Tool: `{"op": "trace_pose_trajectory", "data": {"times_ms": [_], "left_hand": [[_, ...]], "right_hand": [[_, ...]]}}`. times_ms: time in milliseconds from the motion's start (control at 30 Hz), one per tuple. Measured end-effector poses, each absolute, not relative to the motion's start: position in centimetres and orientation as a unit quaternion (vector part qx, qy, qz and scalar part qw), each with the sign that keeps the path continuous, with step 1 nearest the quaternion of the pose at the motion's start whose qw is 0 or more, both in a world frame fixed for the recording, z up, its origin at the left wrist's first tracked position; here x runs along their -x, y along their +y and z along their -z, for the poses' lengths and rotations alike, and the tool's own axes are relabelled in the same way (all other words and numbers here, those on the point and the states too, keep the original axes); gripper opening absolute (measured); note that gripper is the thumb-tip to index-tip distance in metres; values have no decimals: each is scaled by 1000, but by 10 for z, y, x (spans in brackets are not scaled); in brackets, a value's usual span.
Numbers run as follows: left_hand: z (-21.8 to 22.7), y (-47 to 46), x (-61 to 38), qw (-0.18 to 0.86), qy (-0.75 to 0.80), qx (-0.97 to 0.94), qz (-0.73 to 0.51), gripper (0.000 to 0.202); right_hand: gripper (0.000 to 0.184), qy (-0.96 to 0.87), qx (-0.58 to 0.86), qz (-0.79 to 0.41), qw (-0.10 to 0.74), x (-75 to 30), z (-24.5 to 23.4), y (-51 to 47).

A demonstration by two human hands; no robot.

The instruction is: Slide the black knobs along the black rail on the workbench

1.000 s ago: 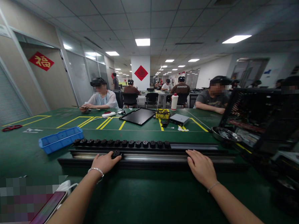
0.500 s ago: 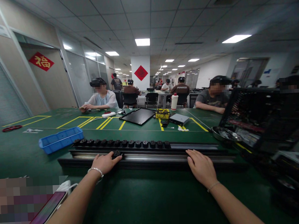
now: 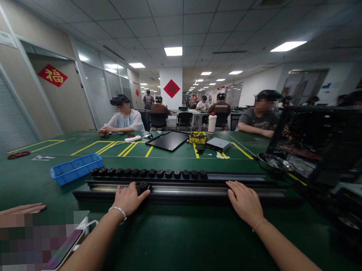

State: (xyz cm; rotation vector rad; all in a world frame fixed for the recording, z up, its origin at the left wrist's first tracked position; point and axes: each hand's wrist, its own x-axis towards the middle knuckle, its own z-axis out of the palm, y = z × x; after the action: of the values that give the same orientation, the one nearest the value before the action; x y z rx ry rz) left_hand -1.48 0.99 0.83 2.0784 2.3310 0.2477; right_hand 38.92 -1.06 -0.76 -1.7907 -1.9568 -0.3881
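Note:
A long black power track (image 3: 186, 190) with a shiny metal channel lies across the table in front of me. My left hand (image 3: 129, 198) is closed around a small black track socket (image 3: 143, 187) that sits on this channel, thumb at its near side. Further right, my right hand (image 3: 246, 201) rests on the same track, fingers stretched out over it and nothing held. Just behind runs a second black track (image 3: 234, 176), carrying a row of several black sockets (image 3: 160, 175) from its left end to past the middle.
A blue bin (image 3: 76, 169) stands beyond the tracks' left end. At right are a metal bowl (image 3: 263, 162) and a black computer case (image 3: 327, 140). A phone (image 3: 64, 251) lies near my left forearm. Another person's hand (image 3: 19, 209) rests at the left edge.
Another person's hand has come into view at the left edge. The view has shifted slightly; my hands keep their places on the track.

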Motion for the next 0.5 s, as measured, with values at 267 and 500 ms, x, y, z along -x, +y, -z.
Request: {"op": "trace_pose_trajectory", "data": {"times_ms": [267, 500], "left_hand": [[2, 8, 13, -59, 728, -674, -112, 73], [0, 6, 11, -52, 715, -691, -91, 67]], "right_hand": [[39, -711, 651, 146, 225, -390, 9, -10], [40, -709, 653, 146, 222, -391, 10, -9]]}}
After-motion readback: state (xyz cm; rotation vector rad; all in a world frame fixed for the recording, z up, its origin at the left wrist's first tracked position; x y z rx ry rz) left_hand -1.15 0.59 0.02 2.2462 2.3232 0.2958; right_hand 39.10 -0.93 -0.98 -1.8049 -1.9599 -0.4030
